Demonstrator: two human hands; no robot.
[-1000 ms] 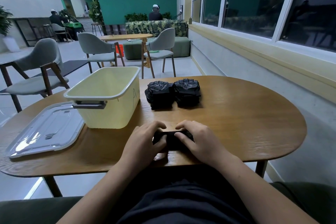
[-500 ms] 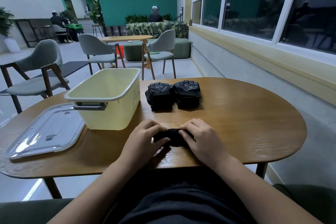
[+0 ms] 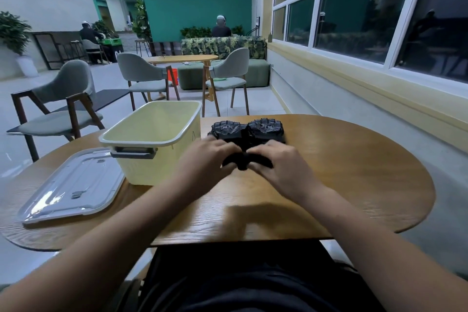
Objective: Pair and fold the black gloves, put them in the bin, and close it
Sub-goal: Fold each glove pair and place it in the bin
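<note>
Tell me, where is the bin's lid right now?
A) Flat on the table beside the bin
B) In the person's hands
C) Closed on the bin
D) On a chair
A: the clear lid lies flat on the table left of the open bin, while the left hand and right hand grip a black glove bundle.
</note>
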